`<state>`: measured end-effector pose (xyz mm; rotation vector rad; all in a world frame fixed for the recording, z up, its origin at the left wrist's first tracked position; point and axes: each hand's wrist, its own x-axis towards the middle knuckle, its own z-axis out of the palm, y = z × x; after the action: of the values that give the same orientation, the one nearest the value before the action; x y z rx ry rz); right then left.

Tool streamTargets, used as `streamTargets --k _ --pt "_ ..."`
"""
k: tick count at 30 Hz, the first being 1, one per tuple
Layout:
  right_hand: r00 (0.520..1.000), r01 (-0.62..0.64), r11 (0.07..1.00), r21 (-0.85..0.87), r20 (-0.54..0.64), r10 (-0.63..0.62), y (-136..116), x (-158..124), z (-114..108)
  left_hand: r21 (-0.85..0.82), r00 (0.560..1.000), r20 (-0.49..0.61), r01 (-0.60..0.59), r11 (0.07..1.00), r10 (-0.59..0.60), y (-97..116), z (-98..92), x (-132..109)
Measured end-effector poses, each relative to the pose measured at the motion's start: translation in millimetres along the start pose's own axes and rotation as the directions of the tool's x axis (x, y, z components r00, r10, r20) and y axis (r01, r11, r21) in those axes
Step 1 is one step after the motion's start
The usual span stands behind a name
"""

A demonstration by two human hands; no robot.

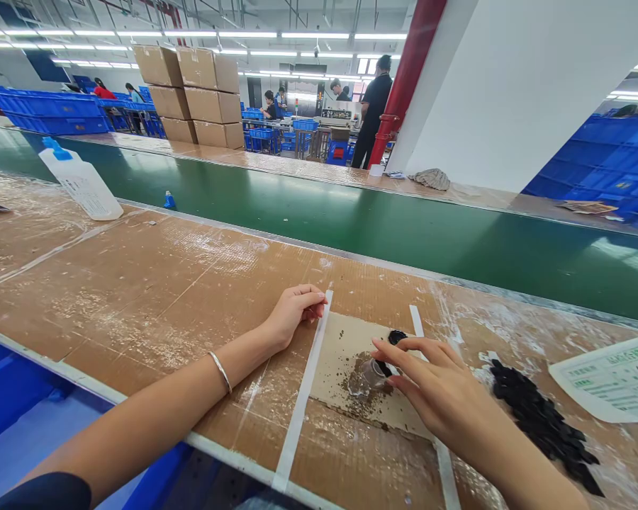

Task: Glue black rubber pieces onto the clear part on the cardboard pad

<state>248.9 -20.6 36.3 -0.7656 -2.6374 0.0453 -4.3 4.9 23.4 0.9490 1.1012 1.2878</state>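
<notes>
My left hand [292, 312] rests on the cardboard-covered bench with its fingers curled, fingertips touching a strip of white tape [304, 386]; I cannot make out anything in it. My right hand [436, 393] hovers over a stained grey pad [345, 354] framed by tape strips. Its fingers pinch around a small clear cup [373, 372] with something black at the fingertips. A small black round piece [397, 336] lies just beyond the fingers. A pile of small black parts [542, 418] lies to the right of that hand.
A green conveyor belt [351, 219] runs across behind the bench. A white bottle with a blue cap [79, 183] stands at the left, a printed sheet [611, 379] at the right. Stacked cardboard boxes [191, 92], blue crates [53, 110] and several people are far behind.
</notes>
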Motion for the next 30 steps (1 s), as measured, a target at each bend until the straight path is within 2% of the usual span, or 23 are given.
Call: streamTargets --k 4,11,16,19,22,26,30 --pt "1.0 0.025 0.998 -0.062 0.007 -0.025 -2 1 -1 0.0 1.0 0.003 -0.003 1.0 0.003 0 0.4 -1" --pt "1.0 0.013 0.999 -0.037 0.017 -0.013 -3 0 1 0.0 1.0 0.006 0.0 1.0 0.0 1 0.8 -1" --pt "1.0 -0.024 0.995 0.093 -0.002 0.025 -1 -2 0 0.002 1.0 0.004 -0.001 1.0 0.001 1 0.7 -1" --pt "0.992 -0.122 0.969 0.215 -0.002 0.125 -2 -1 -5 0.001 1.0 0.004 -0.004 1.0 0.004 0 0.8 -1" --pt "0.964 -0.247 0.885 0.395 0.01 0.265 -4 0 -11 -0.001 1.0 0.005 -0.009 1.0 0.009 0 0.9 -1" --pt "0.896 -0.391 0.68 0.62 0.087 0.436 -3 -2 -15 -0.002 1.0 0.007 -0.01 1.0 0.01 0 1.2 -1" --pt "0.856 -0.423 0.566 0.708 0.108 0.505 0 -4 -15 -0.005 1.0 0.008 -0.005 1.0 0.005 0 1.6 -1"
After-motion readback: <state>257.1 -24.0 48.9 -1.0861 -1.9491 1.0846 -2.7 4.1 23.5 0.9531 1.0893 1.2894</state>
